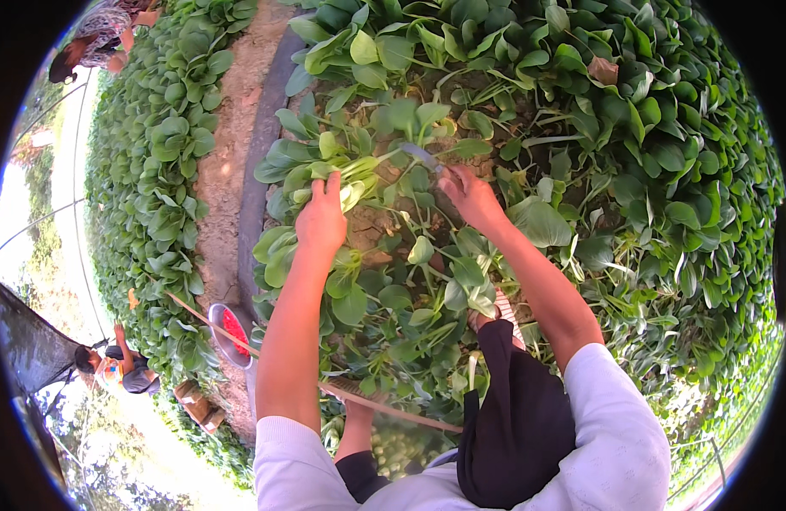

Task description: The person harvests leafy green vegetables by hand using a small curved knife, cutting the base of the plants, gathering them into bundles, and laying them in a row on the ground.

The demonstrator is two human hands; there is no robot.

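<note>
In the bed before me, my left hand [324,214] holds a bunch of leafy greens with pale stems [361,172], which looks like bok choy. My fingers lie spread over the base of its leaves. To the right of the bunch, my right hand [467,191] is closed around a small knife, whose blurred blade [419,155] points left towards the stems. Whether the blade touches the stems cannot be told. Low plants and patches of bare soil [370,231] lie under and between my hands.
Dense greens [674,160] stand to the right and above. A dirt path [230,128] runs on the left, with a metal basin [231,335] holding something red. A thin wooden strip [393,409] crosses near my legs. Two people [121,367] [102,38] are at the far left.
</note>
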